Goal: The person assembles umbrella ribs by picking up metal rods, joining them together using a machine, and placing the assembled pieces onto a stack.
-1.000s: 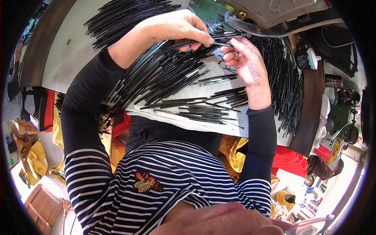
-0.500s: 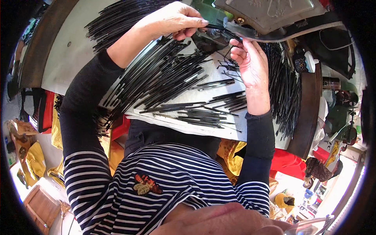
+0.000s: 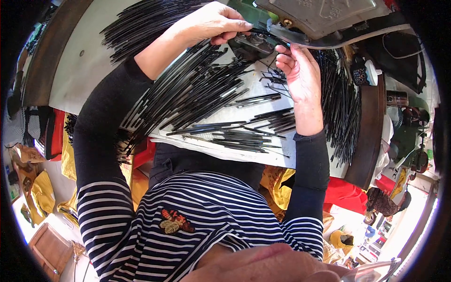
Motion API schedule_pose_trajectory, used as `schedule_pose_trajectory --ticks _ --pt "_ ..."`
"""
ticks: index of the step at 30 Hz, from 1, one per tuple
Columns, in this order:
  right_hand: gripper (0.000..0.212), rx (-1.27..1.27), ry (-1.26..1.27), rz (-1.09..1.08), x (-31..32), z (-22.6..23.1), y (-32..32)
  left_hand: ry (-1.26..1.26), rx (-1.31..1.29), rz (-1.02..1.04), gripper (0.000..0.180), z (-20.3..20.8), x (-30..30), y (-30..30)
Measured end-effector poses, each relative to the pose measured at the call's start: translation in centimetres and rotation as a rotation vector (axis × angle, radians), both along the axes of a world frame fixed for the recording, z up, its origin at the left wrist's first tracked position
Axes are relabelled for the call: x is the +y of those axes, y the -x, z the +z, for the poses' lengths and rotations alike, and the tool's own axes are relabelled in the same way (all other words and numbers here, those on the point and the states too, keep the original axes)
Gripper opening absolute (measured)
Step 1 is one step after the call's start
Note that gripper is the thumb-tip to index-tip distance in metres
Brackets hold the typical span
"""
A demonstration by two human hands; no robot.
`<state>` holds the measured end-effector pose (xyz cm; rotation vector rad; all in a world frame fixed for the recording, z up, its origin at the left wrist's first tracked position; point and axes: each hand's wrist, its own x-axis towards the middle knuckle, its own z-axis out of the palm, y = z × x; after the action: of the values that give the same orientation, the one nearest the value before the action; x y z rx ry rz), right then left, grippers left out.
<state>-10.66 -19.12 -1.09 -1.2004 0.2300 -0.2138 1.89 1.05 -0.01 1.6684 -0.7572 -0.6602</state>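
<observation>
At the far side of the table, my left hand (image 3: 223, 26) pinches a thin black strip (image 3: 262, 32) between thumb and fingers. My right hand (image 3: 299, 70) is closed at the strip's other end, thumb and forefinger together, remaining fingers curled. Between the hands, the strip runs beside a dark metal machine part (image 3: 251, 46), below a grey cast housing (image 3: 324, 16). The exact contact between strip and machine is too small to make out. Under my left forearm lies a broad pile of similar black strips (image 3: 188, 89).
More black strips lie in a pile at the far left (image 3: 141, 28), another at the right (image 3: 340, 108), and small bunches near the front edge (image 3: 239, 139). A curved grey bar (image 3: 347, 45) crosses beside the housing. A patterned cup (image 3: 364, 73) stands by the right wooden edge (image 3: 369, 136).
My left hand has shifted slightly to the right along with the strip. My right hand stays almost in place, and the piles lie as before.
</observation>
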Motion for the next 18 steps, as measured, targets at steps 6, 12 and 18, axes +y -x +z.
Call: schedule_pose_trajectory --ticks 6,12,18 --pt "0.022 0.003 -0.048 0.043 -0.5 -0.2 0.0 -0.041 0.005 -0.011 0.038 -0.3 0.1 -0.6" --pt "0.019 0.009 -0.134 0.075 -1.1 -1.0 -0.5 -0.093 -0.093 0.045 0.038 1.0 0.3 0.3" --pt "0.024 -0.097 0.331 -0.199 -0.1 0.2 0.0 0.012 0.173 -0.205 0.029 2.0 0.9 -0.4"
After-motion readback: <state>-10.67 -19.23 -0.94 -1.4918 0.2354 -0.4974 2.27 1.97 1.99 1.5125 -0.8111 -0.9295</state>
